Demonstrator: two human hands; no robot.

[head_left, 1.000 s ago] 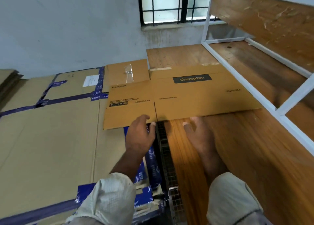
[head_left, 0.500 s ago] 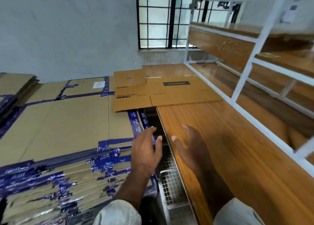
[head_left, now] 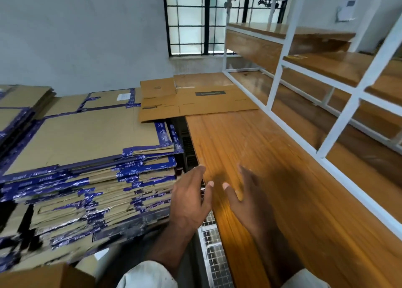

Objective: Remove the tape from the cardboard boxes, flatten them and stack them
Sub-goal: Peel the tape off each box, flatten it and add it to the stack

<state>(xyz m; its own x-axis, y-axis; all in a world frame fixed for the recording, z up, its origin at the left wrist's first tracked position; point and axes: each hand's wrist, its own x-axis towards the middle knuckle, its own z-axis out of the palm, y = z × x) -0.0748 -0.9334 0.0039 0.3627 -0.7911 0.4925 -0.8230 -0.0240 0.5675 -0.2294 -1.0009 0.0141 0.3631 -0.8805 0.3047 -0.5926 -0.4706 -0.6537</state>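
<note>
Both hands hover empty, fingers spread loosely. The left hand (head_left: 191, 198) hangs over the gap beside the wooden tabletop (head_left: 272, 179), and the right hand (head_left: 250, 198) is above the tabletop's near edge. The flattened cardboard box (head_left: 195, 102) lies well ahead at the far end, partly on the tabletop and partly on the tall stack of flattened boxes (head_left: 87, 157) edged with blue tape (head_left: 139, 168). A white-framed shelf (head_left: 326, 70) stands to the right.
</note>
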